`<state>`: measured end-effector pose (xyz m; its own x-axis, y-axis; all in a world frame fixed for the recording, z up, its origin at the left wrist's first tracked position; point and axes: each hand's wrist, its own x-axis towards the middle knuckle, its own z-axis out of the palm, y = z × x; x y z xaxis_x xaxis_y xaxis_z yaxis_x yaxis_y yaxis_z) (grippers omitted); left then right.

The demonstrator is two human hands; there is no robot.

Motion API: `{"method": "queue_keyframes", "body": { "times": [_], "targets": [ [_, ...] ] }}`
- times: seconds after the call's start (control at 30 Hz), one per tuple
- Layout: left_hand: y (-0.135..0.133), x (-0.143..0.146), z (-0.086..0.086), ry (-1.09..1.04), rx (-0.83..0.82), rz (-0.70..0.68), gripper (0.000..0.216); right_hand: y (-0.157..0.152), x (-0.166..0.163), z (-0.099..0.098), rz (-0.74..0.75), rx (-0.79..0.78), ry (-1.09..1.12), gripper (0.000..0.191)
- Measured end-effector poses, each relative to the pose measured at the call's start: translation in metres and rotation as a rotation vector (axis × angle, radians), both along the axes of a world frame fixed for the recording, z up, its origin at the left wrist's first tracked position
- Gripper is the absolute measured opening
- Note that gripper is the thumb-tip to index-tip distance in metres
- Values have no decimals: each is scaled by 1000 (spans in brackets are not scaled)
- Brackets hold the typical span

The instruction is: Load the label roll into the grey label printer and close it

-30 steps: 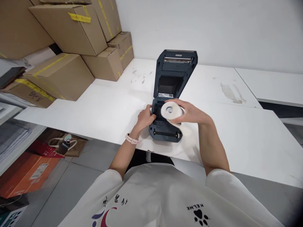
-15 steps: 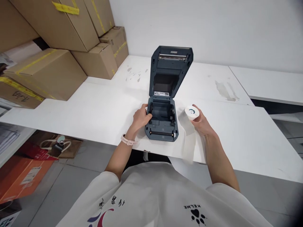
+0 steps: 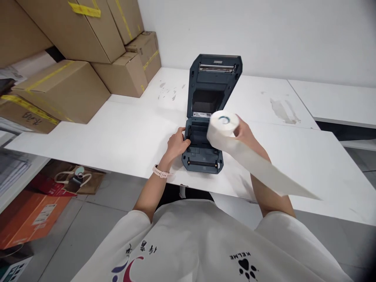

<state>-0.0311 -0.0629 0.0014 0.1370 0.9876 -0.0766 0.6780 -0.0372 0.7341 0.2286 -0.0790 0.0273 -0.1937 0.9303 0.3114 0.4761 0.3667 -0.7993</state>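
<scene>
A dark grey label printer (image 3: 202,166) stands on the white table with its lid (image 3: 219,81) raised, so the hollow paper bay shows. My left hand (image 3: 178,143) grips the left side wall of the printer, thumb over the edge at the bay. In my right hand (image 3: 248,137) is a white label roll (image 3: 223,125) with a blue-green core ring, held by its right side. The roll hangs over the right part of the bay and hides it. From the roll a loose strip of label paper trails right and down across my right forearm.
Cardboard boxes (image 3: 63,88) with yellow tape are stacked at the left end of the white table (image 3: 141,137). A white wall rises behind. An orange box (image 3: 38,215) and bags stand on the floor at lower left. Open shelving (image 3: 358,133) lies at the right.
My right hand has lifted the label roll and brought it left over the printer. Its paper tail has swung from hanging down to trailing rightward. My left hand stays on the printer.
</scene>
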Motion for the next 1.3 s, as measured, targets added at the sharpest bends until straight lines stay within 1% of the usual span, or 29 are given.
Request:
{"method": "queue_keyframes", "body": {
  "times": [0.07, 0.1, 0.17, 0.23, 0.33, 0.47, 0.57, 0.63, 0.7, 0.77, 0.93, 1.0, 1.07, 1.1, 1.17, 1.23, 1.27, 1.3],
  "targets": [
    [0, 1, 1, 14, -2, 1, 57, 9, -22, 16, 62, 25, -177, 74],
    [0, 1, 1, 21, -5, 3, 57, 14, -30, 20, 86, 29, -300, 74],
    [0, 1, 1, 27, -9, 7, 56, 21, -40, 23, 123, 39, -532, 71],
    [0, 1, 1, 26, -8, 7, 55, 25, -44, 22, 153, 52, -654, 70],
    [-1, 1, 0, 35, -6, 0, 55, 24, -42, 21, 193, 35, -704, 71],
    [-1, 0, -2, 53, -9, -13, 56, 19, -43, 27, 257, -29, -752, 70],
    [0, -1, -3, 59, 2, -22, 56, 23, -46, 32, 265, -79, -792, 74],
    [0, 0, -3, 65, 4, -22, 57, 28, -49, 31, 286, -115, -816, 75],
    [-1, 0, -2, 68, -4, -17, 56, 33, -49, 26, 315, -133, -823, 76],
    [-1, 0, -2, 58, -6, -15, 56, 36, -50, 18, 337, -103, -816, 75],
    [0, 1, -3, 42, 7, -3, 56, 31, -52, -5, 254, 53, -835, 62],
    [1, 1, -4, 37, 4, 4, 57, 27, -52, -7, 253, 80, -788, 57],
    [0, 0, -3, 24, -7, 8, 57, 25, -51, -3, 228, 140, -624, 48],
    [0, 0, -3, 14, -13, 7, 57, 26, -49, 2, 171, 204, -504, 44],
    [-1, 0, -3, -14, -20, 2, 59, 31, -44, 18, -34, 384, -245, 42],
    [-1, -1, -3, -41, -22, 3, 60, 46, -38, 39, -272, 564, -28, 46],
    [-1, -1, -3, -53, -22, 5, 60, 57, -35, 51, -347, 618, 53, 49],
    [-1, -1, -3, -63, -24, 10, 60, 70, -31, 62, -387, 633, 128, 52]
  ]
}}
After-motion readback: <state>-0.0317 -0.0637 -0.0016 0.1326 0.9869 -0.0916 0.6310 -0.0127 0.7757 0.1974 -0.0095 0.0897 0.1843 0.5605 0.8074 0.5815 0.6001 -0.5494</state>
